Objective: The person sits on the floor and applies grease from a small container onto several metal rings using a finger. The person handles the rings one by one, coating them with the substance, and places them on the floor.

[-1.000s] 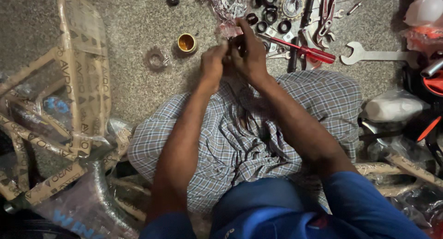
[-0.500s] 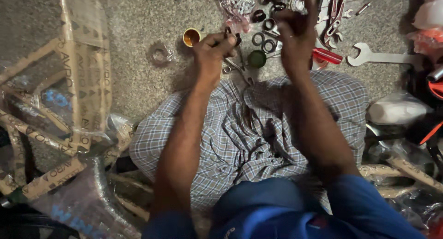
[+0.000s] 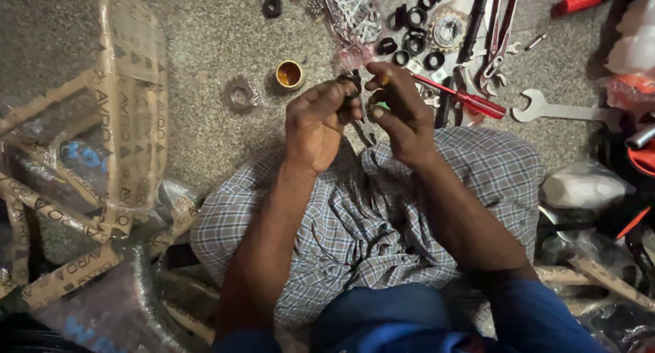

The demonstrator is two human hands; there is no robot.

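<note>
The fingers of the left hand [image 3: 315, 123] are curled in tight around a small dark part [image 3: 352, 84] held at their tips, though most of that part is hidden and its shape cannot be told. The right hand [image 3: 402, 111] meets it from the right, its thumb and forefinger pinched close at the same spot — what it pinches, if anything of its own, is too small to make out. The two hands are touching or all but touching, held above the near edge of the speckled stone floor [image 3: 205, 39], just beyond the checked cloth [image 3: 355, 223] that covers the person's lap.

Just left of the left hand, on the floor, stands a small brass-coloured cup [image 3: 289, 73], with a clear-wrapped ring [image 3: 240, 94] beside it. Farther off lie a cluster of black rings [image 3: 413, 29] and a toothed sprocket [image 3: 448, 31]. To the right of the hands a red-handled screwdriver [image 3: 471, 102] lies aslant, and past it an open-ended spanner [image 3: 556, 109].

At the far left, a bicycle frame wrapped in brown paper and plastic [image 3: 126, 121] takes up the floor — well apart from the hands.
</note>
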